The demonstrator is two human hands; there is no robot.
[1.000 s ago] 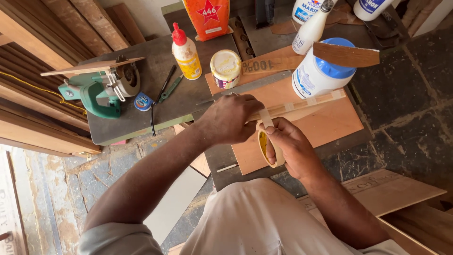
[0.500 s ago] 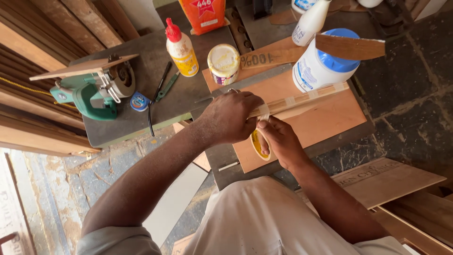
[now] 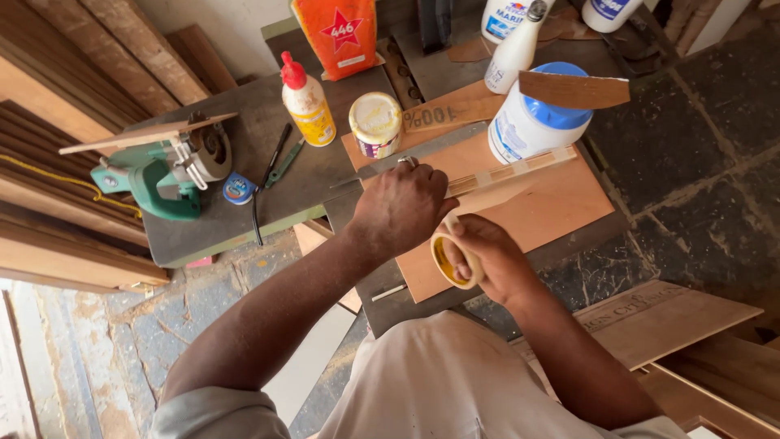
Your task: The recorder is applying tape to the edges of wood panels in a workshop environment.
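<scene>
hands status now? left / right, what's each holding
Left hand: closed, pressing down on the thin wooden strip on the board.
Right hand: closed on the roll of tape, fingers through its core.

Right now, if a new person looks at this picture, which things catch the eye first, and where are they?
At the centre, the left hand presses a thin wooden strip onto an orange-brown board, while the right hand holds a tape roll beside it. Behind them stands a white tub with a blue lid, and a green power tool sits far left.
</scene>
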